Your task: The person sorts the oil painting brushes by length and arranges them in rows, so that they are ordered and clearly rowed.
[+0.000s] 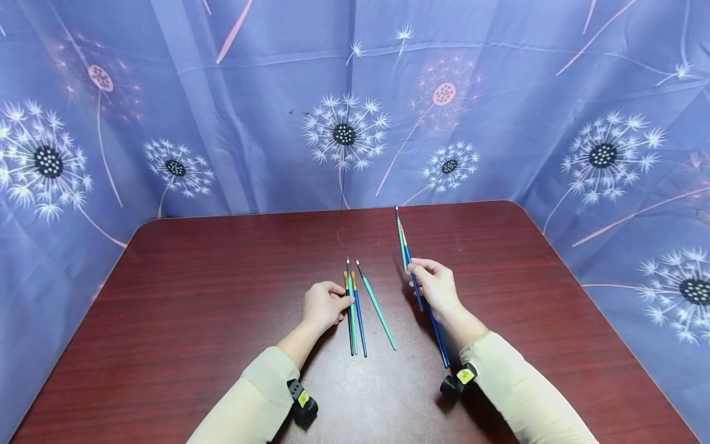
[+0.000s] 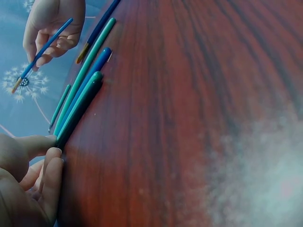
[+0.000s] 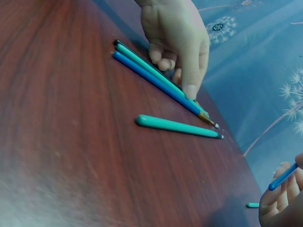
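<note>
A blue paintbrush is pinched between the thumb and fingers of my right hand, raised off the table in the left wrist view. Under that hand lie a teal paintbrush, near the back edge, and a dark blue paintbrush, partly hidden. My left hand pinches at a small bunch near its bristle ends: a black paintbrush, a teal paintbrush and a blue paintbrush alongside. Which of these its fingers actually grip is partly hidden. A separate teal paintbrush slants just right of the bunch.
The dark red wood-grain table reaches back to a blue dandelion-print curtain, which also hangs at both sides. A small black wrist camera sits on the left sleeve, another black camera on the right.
</note>
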The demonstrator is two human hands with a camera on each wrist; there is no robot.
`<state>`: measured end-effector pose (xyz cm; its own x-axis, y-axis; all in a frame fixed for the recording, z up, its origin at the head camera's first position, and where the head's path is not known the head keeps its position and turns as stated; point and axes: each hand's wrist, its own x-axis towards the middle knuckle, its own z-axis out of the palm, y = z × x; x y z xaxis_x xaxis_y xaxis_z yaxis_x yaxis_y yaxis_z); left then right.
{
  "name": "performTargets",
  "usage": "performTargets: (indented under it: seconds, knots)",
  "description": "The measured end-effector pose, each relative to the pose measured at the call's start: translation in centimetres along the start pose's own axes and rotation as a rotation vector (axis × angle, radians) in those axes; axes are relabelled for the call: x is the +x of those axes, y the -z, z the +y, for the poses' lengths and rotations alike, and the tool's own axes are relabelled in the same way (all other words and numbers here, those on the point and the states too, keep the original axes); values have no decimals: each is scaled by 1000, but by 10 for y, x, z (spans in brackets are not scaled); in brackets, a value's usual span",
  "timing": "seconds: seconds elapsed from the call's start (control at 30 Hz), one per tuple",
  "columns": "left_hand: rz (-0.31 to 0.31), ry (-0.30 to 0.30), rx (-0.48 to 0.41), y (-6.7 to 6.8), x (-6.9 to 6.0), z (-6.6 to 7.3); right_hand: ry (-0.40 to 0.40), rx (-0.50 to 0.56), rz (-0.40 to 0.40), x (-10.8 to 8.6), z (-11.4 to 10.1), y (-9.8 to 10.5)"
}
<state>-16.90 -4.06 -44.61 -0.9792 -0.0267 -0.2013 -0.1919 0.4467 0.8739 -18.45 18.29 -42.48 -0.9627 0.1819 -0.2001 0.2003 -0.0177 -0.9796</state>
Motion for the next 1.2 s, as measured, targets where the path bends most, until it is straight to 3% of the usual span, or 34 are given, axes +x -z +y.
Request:
performTargets:
  seconds: [0.53,0.93,1.2]
  knots:
    - [1,-14,23,0,1,0,-11,-59,-71,35,-17,16]
    - [1,-18,25,0,1,-4,28,-143,-37,68,-27,23]
    - [-2,-32,32,0,3,-4,35,-166,-31,75,-27,26]
